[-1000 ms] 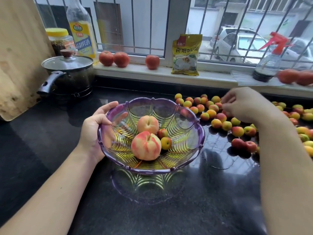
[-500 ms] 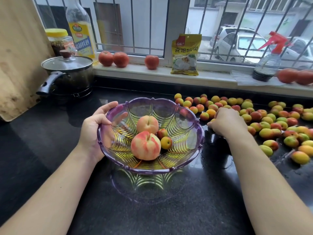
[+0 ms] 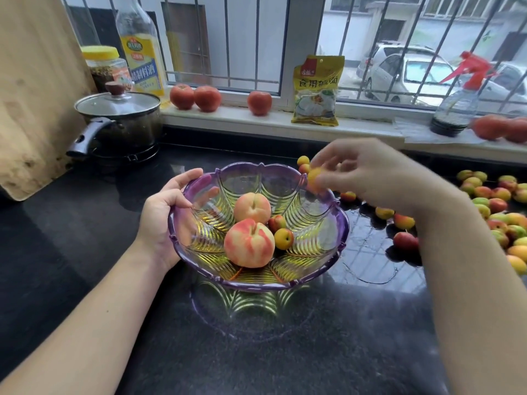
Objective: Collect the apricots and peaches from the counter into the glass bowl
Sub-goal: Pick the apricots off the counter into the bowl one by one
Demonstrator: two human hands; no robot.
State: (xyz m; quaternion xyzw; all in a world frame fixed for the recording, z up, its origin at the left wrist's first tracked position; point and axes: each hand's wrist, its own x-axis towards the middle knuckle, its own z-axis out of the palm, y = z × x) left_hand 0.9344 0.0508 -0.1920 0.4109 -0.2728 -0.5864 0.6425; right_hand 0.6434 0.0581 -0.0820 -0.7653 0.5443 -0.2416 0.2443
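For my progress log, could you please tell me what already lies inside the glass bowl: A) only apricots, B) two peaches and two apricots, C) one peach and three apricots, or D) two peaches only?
B: the glass bowl holds two peaches with two apricots beside them, and the right hand brings a blurred yellow apricot over the rim.

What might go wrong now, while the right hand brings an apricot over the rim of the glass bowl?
The apricot in the right hand is above the rim of the glass bowl, not its middle; if released here it may bounce out. The counter looks wet, so fallen fruit could roll.
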